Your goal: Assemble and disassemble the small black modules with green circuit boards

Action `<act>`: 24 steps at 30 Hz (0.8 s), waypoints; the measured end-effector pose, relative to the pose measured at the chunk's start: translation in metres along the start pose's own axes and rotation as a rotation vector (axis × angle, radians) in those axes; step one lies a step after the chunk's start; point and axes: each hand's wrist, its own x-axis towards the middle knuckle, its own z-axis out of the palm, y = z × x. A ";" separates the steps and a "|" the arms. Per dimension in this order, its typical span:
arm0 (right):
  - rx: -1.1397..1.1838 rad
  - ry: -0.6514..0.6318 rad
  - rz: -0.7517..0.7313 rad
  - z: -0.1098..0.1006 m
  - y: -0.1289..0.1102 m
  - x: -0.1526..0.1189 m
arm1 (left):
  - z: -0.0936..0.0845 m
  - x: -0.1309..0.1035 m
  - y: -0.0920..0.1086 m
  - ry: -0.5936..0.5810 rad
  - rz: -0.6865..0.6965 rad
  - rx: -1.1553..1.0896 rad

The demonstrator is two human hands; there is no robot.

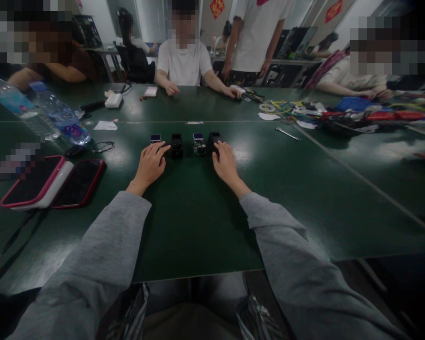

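Observation:
Four small devices stand in a row on the dark green table [198,212]. My left hand [151,163] lies over the leftmost device [156,138], whose small screen shows above the fingers; its fingers are spread. Just right of that hand is a black device [176,145]. Beside it stands one with a lit screen and bare circuit parts [199,144]. At the right end of the row, my right hand [225,160] rests its fingertips at a black device [215,137], fingers somewhat apart. Neither hand is wrapped around anything.
Phones with red edges [80,184] and plastic bottles [62,113] occupy the left side. A wrench [287,134] lies right of the row, before a heap of cables [326,111]. A person in a white shirt [184,61] sits opposite, hands on the table.

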 end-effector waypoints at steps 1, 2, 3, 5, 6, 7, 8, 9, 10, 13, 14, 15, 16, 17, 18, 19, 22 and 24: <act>0.002 0.001 0.001 0.000 0.000 0.000 | 0.000 0.000 0.000 0.015 -0.018 -0.002; 0.006 0.001 0.003 0.000 0.000 0.000 | 0.000 0.000 -0.001 0.032 -0.038 -0.006; 0.011 0.001 0.007 0.001 0.000 0.000 | 0.000 0.000 -0.001 0.049 -0.057 -0.010; 0.021 -0.001 0.016 0.001 0.001 0.000 | 0.000 0.001 -0.002 0.083 -0.091 -0.015; 0.024 -0.004 0.019 0.002 0.001 0.000 | 0.000 0.001 -0.003 0.096 -0.103 -0.014; 0.024 -0.005 0.019 0.002 0.001 0.000 | 0.000 0.001 -0.003 0.107 -0.115 -0.014; 0.022 -0.005 0.018 0.002 0.002 0.000 | 0.000 0.001 -0.004 0.116 -0.124 -0.016; 0.018 -0.001 0.015 0.002 0.002 0.000 | 0.000 0.001 -0.005 0.121 -0.131 -0.020; 0.013 0.003 0.012 0.002 0.002 0.000 | 0.001 0.001 -0.005 0.124 -0.136 -0.025; -0.004 0.011 0.008 0.002 0.002 -0.001 | 0.001 0.001 -0.006 0.122 -0.147 -0.045; -0.009 0.009 0.007 0.002 0.002 -0.001 | 0.001 0.001 -0.006 0.118 -0.152 -0.051; -0.011 0.006 0.006 0.002 0.001 -0.001 | 0.000 0.001 -0.006 0.115 -0.159 -0.056; -0.011 0.003 0.005 0.002 0.001 -0.001 | 0.000 0.001 -0.006 0.112 -0.166 -0.062; -0.007 0.000 0.004 0.001 0.001 -0.001 | 0.000 0.001 -0.006 0.110 -0.173 -0.068; -0.001 -0.004 0.004 0.001 0.001 -0.001 | 0.000 0.002 -0.006 0.110 -0.179 -0.073; 0.005 -0.007 0.005 0.001 0.001 -0.001 | 0.000 0.002 -0.006 0.114 -0.184 -0.076; 0.023 -0.020 0.017 0.000 0.000 -0.001 | 0.000 0.001 -0.006 0.134 -0.188 -0.067; 0.022 -0.022 0.022 0.000 0.000 -0.001 | 0.000 0.001 -0.005 0.148 -0.178 -0.048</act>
